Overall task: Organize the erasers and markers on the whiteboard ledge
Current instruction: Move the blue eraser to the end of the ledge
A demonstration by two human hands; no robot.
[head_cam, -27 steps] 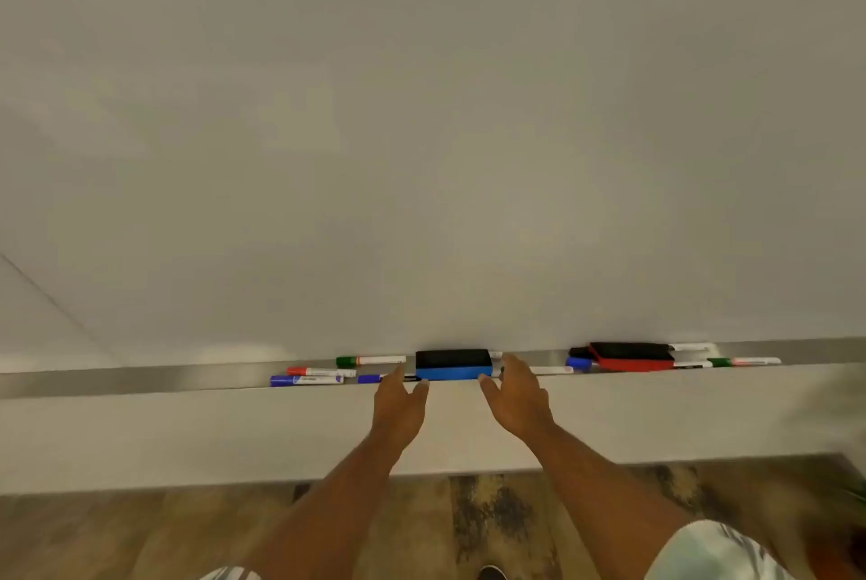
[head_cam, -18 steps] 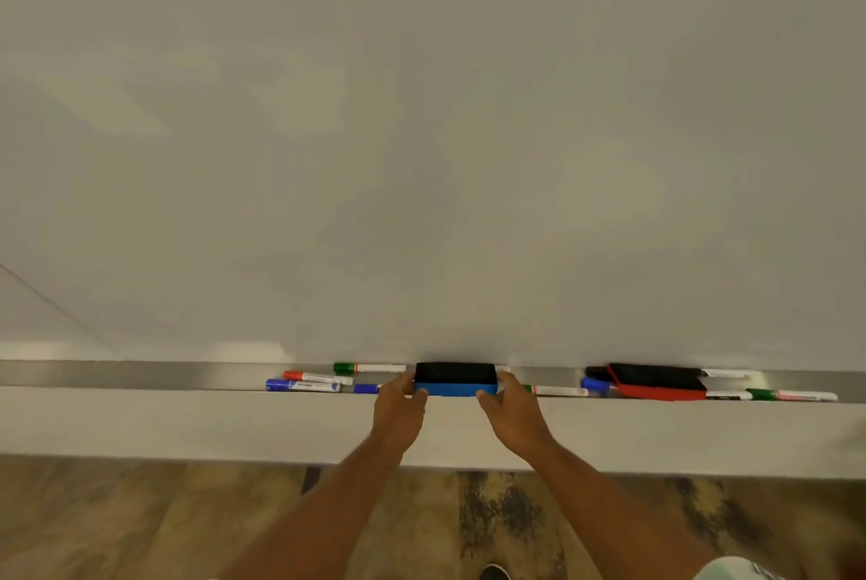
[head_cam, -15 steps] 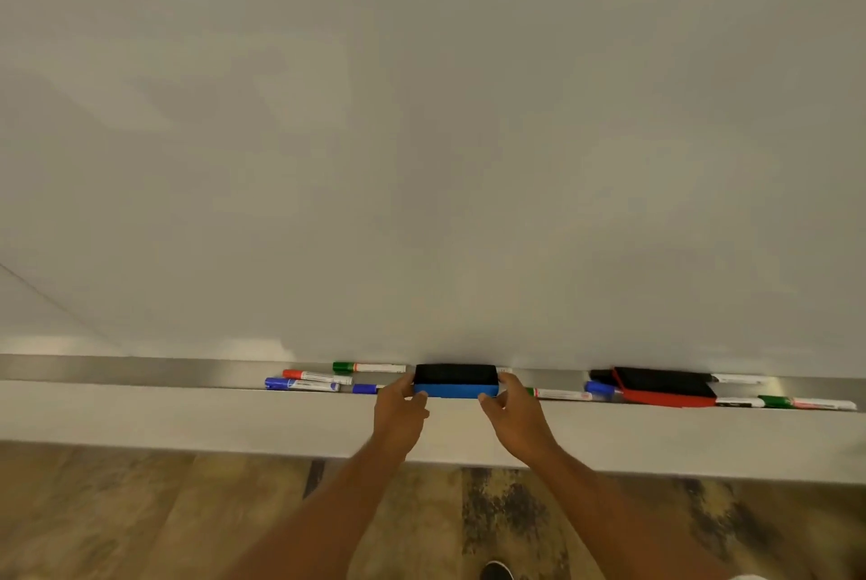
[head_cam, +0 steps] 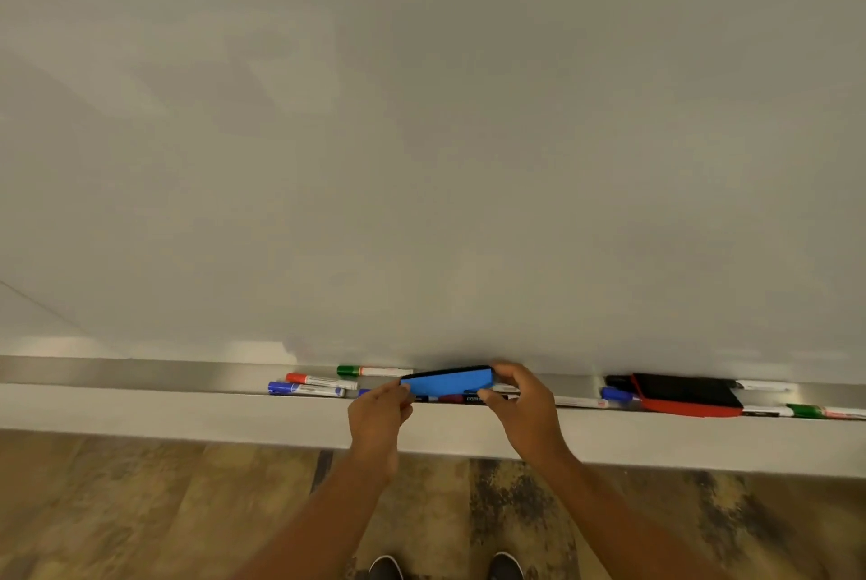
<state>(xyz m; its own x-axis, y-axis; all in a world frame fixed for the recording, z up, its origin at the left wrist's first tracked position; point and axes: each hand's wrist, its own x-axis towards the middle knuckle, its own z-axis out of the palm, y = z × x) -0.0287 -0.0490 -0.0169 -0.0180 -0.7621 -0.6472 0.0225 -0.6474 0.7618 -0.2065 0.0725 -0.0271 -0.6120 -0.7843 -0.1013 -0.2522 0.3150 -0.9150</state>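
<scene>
The blue eraser (head_cam: 449, 381) is tilted up off the metal ledge (head_cam: 140, 373), its blue face towards me. My left hand (head_cam: 377, 415) grips its left end and my right hand (head_cam: 520, 411) grips its right end. Under it lies a dark marker (head_cam: 461, 399). To the left lie a green-capped marker (head_cam: 372, 371), a red-capped marker (head_cam: 321, 380) and a blue-capped marker (head_cam: 304, 389). To the right sits a red eraser (head_cam: 686, 394) with black felt, lying over markers, with a blue cap (head_cam: 614, 393) and a green marker (head_cam: 810, 411) beside it.
The whiteboard (head_cam: 421, 134) fills the upper view. A white wall strip (head_cam: 187, 415) runs below the ledge. Wood-pattern floor (head_cam: 140, 509) and my shoes (head_cam: 384, 568) show at the bottom.
Both hands closed on the ends of the blue eraser and lifted and tilted it off the ledge, uncovering a dark marker beneath.
</scene>
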